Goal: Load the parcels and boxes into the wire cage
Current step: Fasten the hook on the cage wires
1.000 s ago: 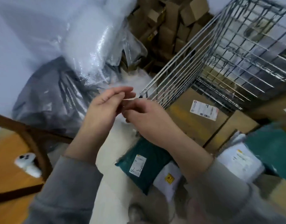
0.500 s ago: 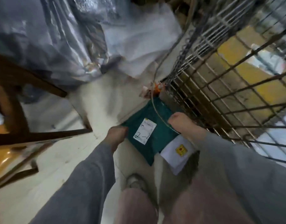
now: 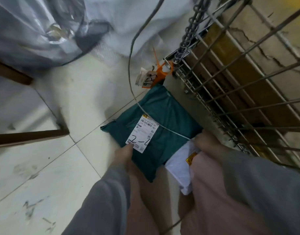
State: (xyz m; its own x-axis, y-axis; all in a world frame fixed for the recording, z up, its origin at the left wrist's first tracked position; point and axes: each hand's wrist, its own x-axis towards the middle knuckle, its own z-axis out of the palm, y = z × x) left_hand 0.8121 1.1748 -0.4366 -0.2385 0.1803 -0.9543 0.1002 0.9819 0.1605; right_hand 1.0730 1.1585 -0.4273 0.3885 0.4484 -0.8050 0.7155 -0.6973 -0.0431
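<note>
A dark green parcel (image 3: 166, 119) with a white label marked "2-1" lies on the tiled floor beside the wire cage (image 3: 230, 92). My left hand (image 3: 123, 155) grips the parcel's near left edge, its thumb on the label's corner. At the parcel's right corner my right hand (image 3: 208, 145), blurred, grips where the green parcel overlaps a white parcel (image 3: 178, 168) with a yellow sticker. Its fingers are hidden. Cardboard boxes (image 3: 239, 53) sit inside the cage.
An orange tie with paper tags (image 3: 162, 68) hangs at the cage's corner. A thin grey cord (image 3: 131, 65) runs down across the green parcel. Dark plastic bags (image 3: 27, 31) and white wrap (image 3: 129, 19) lie behind. A wooden frame (image 3: 27, 134) stands at the left.
My hands dropped from chest height by the cage rim down to the floor. They closed in on both sides of the green parcel and took hold of it.
</note>
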